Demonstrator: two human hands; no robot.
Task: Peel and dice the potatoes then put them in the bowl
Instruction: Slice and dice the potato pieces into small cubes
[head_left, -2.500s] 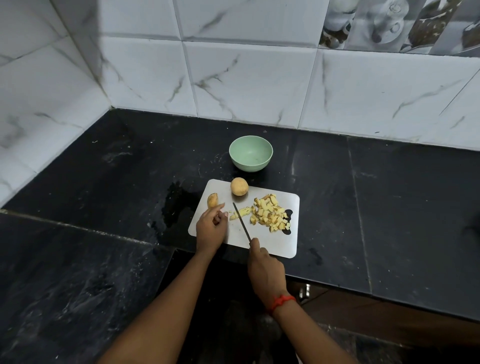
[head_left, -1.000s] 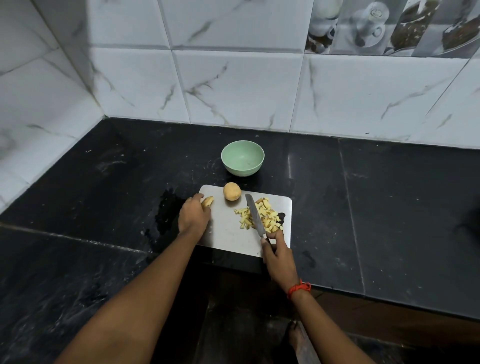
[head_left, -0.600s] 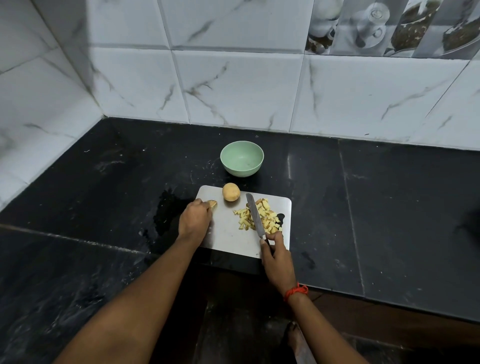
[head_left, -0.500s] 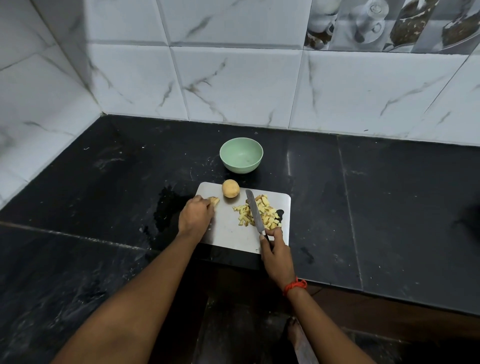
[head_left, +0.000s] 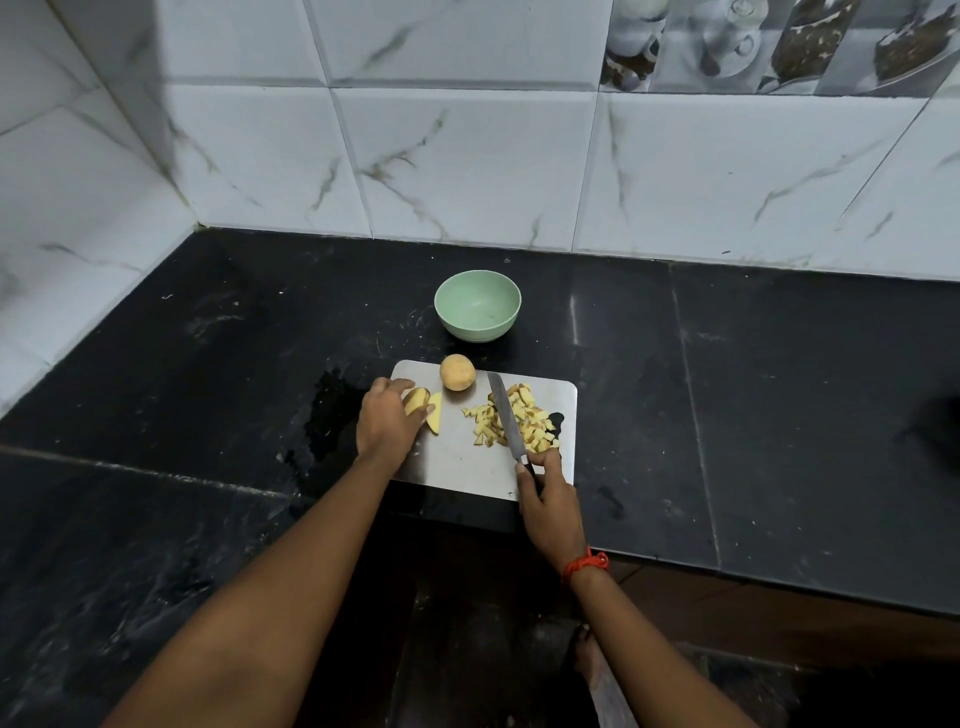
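A white cutting board (head_left: 457, 460) lies on the black counter. My left hand (head_left: 384, 423) grips a potato half (head_left: 415, 400) at the board's left edge, and a cut wedge (head_left: 435, 413) lies beside it. A whole round potato (head_left: 457, 371) sits at the board's far edge. My right hand (head_left: 545, 491) holds a knife (head_left: 505, 415) by its handle, the blade lying over the pile of diced potato (head_left: 514, 421). The pale green bowl (head_left: 478, 306) stands empty just behind the board.
The black stone counter (head_left: 727, 415) runs right and left, with white marble tiles (head_left: 467, 166) behind and at the left. A wet dark patch (head_left: 327, 415) lies left of the board. The counter's front edge runs below the board, and a bare foot (head_left: 589, 660) shows on the floor.
My left hand went from beside the knife to the board's left edge and took hold of the potato half. The knife moved right onto the diced pile. A cut wedge now shows beside my fingers.
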